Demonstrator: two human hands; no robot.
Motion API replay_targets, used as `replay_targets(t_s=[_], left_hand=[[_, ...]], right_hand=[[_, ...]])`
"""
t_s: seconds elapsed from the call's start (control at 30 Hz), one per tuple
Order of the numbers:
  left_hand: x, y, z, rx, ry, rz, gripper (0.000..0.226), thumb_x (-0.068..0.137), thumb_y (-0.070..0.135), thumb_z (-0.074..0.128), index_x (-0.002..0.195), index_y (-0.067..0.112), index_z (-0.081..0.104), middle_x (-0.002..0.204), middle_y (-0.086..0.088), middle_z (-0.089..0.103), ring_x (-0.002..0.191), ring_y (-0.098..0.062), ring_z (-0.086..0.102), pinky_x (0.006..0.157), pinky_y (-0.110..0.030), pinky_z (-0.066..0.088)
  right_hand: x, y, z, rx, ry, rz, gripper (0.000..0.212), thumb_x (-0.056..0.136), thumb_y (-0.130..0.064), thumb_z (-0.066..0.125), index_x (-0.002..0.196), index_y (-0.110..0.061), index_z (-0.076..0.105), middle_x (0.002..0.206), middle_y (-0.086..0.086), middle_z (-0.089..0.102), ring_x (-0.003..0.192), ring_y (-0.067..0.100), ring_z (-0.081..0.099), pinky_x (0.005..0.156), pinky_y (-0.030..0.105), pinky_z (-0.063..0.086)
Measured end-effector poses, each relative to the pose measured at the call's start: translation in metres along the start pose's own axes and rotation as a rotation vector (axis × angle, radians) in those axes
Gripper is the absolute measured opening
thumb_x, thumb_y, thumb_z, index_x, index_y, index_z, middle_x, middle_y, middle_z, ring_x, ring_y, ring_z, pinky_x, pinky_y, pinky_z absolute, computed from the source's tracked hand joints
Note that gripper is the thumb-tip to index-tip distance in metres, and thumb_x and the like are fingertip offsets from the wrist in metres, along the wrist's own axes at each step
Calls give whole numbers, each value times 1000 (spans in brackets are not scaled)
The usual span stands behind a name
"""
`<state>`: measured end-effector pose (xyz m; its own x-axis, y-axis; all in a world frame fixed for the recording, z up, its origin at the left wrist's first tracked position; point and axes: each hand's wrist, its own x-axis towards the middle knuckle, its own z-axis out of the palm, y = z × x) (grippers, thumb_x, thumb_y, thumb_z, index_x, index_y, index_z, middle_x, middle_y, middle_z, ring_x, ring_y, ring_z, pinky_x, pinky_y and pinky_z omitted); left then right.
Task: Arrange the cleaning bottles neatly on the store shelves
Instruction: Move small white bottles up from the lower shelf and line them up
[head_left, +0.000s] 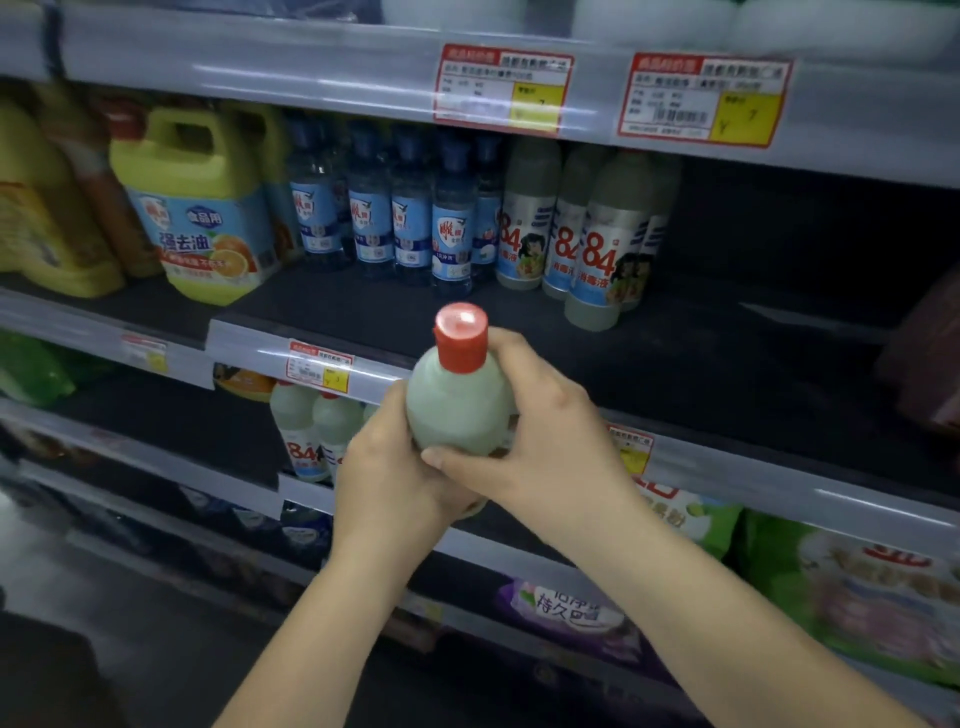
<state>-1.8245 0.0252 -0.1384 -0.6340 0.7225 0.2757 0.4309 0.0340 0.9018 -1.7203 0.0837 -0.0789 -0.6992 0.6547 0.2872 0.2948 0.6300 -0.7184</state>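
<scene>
A pale white bottle with a red cap (457, 400) is held upright in front of the middle shelf edge. My left hand (389, 467) grips its lower body from the left and below. My right hand (540, 431) wraps its fingers round the right side, thumb across the front. On the middle shelf (675, 364) stand several matching "84" disinfectant bottles (597, 249) in a cluster. Left of them stands a row of several clear blue-capped bottles (410, 213). More "84" bottles (311, 431) stand on the shelf below.
Yellow jugs (202, 208) fill the middle shelf's left end. The right part of that shelf is dark, with a brownish pack (924, 364) at the far right. Green and purple bags (857, 587) lie on lower shelves. Price tags (501, 88) hang on the upper rail.
</scene>
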Motion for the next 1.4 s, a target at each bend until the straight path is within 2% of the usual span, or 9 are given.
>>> replay_targets(t_s=[0.1, 0.27, 0.4, 0.6, 0.7, 0.8, 1.07, 1.17, 1.4], left_hand=[[12, 22, -7, 30, 38, 108, 48, 60, 20, 75, 91, 47, 50, 86, 15, 64, 84, -11, 62, 72, -40, 54], [47, 43, 0, 73, 86, 264, 50, 68, 24, 71, 106, 41, 44, 86, 26, 54, 81, -2, 57, 69, -15, 45], [78, 45, 18, 54, 78, 216, 41, 71, 16, 70, 108, 18, 54, 83, 11, 56, 83, -18, 58, 68, -26, 44], [104, 41, 40, 24, 73, 200, 37, 75, 24, 65, 109, 23, 52, 95, 1, 65, 91, -22, 63, 76, -39, 53], [109, 37, 48, 2, 57, 253, 52, 63, 51, 56, 106, 23, 54, 92, 3, 67, 87, -19, 64, 72, -37, 53], [117, 38, 51, 36, 39, 264, 68, 55, 60, 49, 110, 20, 54, 91, 3, 66, 84, -17, 63, 69, -34, 52], [155, 40, 67, 97, -31, 236, 74, 53, 65, 58, 103, 11, 57, 89, 0, 64, 80, -17, 62, 64, -32, 51], [172, 41, 78, 110, -58, 223, 63, 59, 56, 61, 97, 7, 60, 88, -6, 67, 81, -22, 64, 60, -30, 49], [199, 44, 101, 161, -40, 157, 51, 63, 44, 77, 95, 6, 65, 95, -11, 70, 83, -24, 65, 64, -32, 52]], right_hand=[[3, -11, -13, -14, 69, -80, 79, 66, -34, 78, 130, -39, 32, 122, -17, 51, 108, 4, 49, 90, 32, 49], [22, -10, -21, -47, 197, -147, 91, 72, -27, 75, 144, -28, 20, 141, -8, 41, 126, 10, 41, 102, 26, 39], [42, 4, -25, -131, 234, -132, 87, 80, -26, 68, 145, -31, 11, 141, 1, 39, 123, 17, 44, 93, 21, 36], [60, 30, -24, -190, 272, -129, 84, 85, -22, 62, 146, -28, 4, 152, 1, 23, 134, 17, 32, 97, 18, 27], [62, 39, -24, -193, 286, -141, 85, 87, -21, 60, 140, -32, -5, 154, 1, 19, 135, 15, 28, 96, 13, 23], [64, 44, -24, -196, 285, -118, 84, 88, -22, 57, 136, -36, -11, 155, -4, 13, 136, 10, 24, 95, 9, 21], [80, 70, -12, -182, 262, -45, 79, 89, -12, 54, 146, -22, 0, 157, 3, 6, 143, 16, 11, 111, 20, 21], [85, 81, -11, -221, 247, 9, 77, 88, -12, 54, 147, -18, 4, 157, 4, 0, 143, 18, 9, 106, 15, 16], [83, 98, -31, -183, 299, 115, 75, 87, -16, 58, 146, -21, 12, 153, 6, 21, 138, 19, 26, 101, 16, 19]])
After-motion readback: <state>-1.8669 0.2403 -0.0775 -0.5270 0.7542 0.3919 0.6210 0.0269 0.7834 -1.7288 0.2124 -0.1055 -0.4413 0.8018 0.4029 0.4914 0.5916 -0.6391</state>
